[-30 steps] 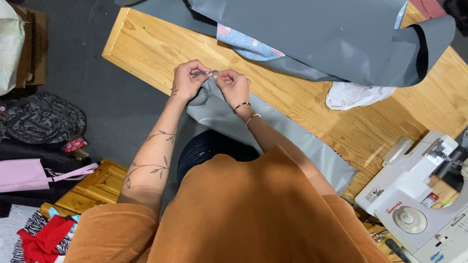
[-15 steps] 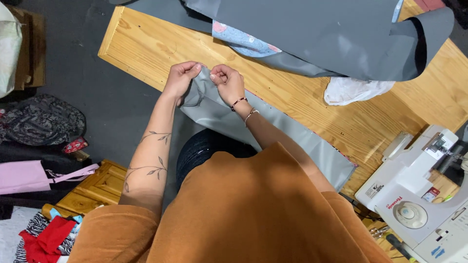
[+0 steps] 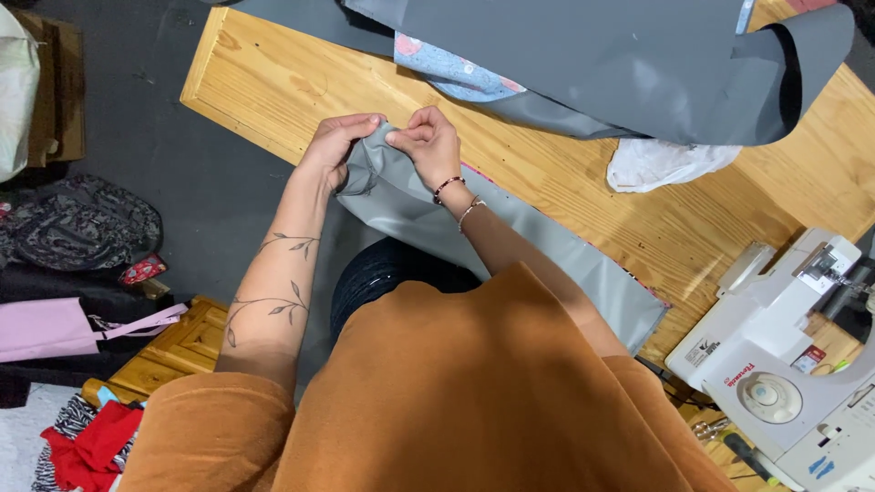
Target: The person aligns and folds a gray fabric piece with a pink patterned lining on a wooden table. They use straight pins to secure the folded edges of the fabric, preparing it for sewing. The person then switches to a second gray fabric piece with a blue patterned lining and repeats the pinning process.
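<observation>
Both hands pinch the end of a grey cloth [image 3: 428,205]. Left hand [image 3: 333,146] is closed on the cloth's corner, fingers curled over it. Right hand [image 3: 428,141] is closed too, thumb and fingers squeezing the same edge, so the two hands almost touch. Two bracelets [image 3: 456,199] sit on the right wrist.

From the hands the cloth runs toward 4 o'clock, along the near edge of the wooden surface [image 3: 264,82]. More dark grey cloth [image 3: 592,55] lies piled at 12 to 2 o'clock, with a blue patterned piece [image 3: 451,73] poking out under it. At 3 o'clock, a white rag [image 3: 661,164] lies beside the pile. Over at 4 o'clock stands a white sewing machine [image 3: 784,364]. Bags [image 3: 73,228] lie on the floor at 9 o'clock.
</observation>
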